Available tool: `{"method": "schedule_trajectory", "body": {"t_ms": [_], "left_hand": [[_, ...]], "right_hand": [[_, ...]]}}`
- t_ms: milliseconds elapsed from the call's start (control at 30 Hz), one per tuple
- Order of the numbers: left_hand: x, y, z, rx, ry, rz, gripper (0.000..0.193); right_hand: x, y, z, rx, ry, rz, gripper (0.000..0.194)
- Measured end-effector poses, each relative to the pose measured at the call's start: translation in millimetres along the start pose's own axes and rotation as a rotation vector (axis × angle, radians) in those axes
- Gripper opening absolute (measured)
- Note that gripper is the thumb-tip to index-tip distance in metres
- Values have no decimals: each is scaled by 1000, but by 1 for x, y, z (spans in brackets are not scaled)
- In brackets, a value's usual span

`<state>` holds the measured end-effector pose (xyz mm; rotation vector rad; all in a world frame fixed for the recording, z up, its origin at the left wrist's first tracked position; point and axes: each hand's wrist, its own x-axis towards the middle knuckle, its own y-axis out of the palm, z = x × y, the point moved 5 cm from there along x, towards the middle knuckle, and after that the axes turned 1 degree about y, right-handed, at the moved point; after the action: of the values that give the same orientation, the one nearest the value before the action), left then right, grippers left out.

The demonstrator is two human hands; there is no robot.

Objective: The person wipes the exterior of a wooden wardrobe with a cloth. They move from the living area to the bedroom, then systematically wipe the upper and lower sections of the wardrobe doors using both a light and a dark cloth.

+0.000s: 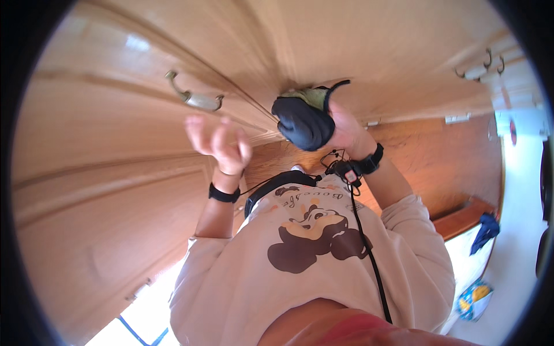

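Observation:
My left hand (220, 142), blurred, is raised palm up with its fingers apart and nothing in it. It is just below a bail handle (201, 101) of brass-coloured metal with a pale grip, on a light wooden door (130, 112). My right hand (346, 129) holds a bunched dark cloth (305, 123) with a green side (309, 96) and a thin dark strap. The cloth covers my fingers and appears close to a light wooden panel (389, 56); contact is unclear.
Coat hooks (480, 69) stick out at the upper right. A wooden floor (433, 151) lies below. A black cable (368, 251) hangs down my shirt from a small device (346, 173) at my right wrist. A dark blue cloth (484, 231) lies on a pale surface at right.

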<state>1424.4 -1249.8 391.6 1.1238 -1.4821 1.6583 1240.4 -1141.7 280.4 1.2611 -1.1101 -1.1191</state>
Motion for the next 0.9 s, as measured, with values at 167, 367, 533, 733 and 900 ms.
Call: {"method": "schedule_trajectory", "body": {"t_ms": [167, 367, 533, 733, 900], "left_hand": [[-84, 45, -25, -1057, -948, 365, 71], [-123, 85, -86, -1682, -1929, 249, 75], [-150, 109, -115, -1724, -2256, 20, 39], [-186, 120, -93, -1141, -2007, -662, 59], [-106, 154, -62, -489, -1401, -732, 85]], "right_hand": [[2, 31, -6, -384, 11, -193, 37], [-18, 54, -13, -2605, -252, 406, 22], [-71, 89, 45, -2619, -261, 373, 33], [-128, 191, 157, -2620, -1282, -57, 42], [-112, 195, 184, -3092, -1599, -307, 81]]}}
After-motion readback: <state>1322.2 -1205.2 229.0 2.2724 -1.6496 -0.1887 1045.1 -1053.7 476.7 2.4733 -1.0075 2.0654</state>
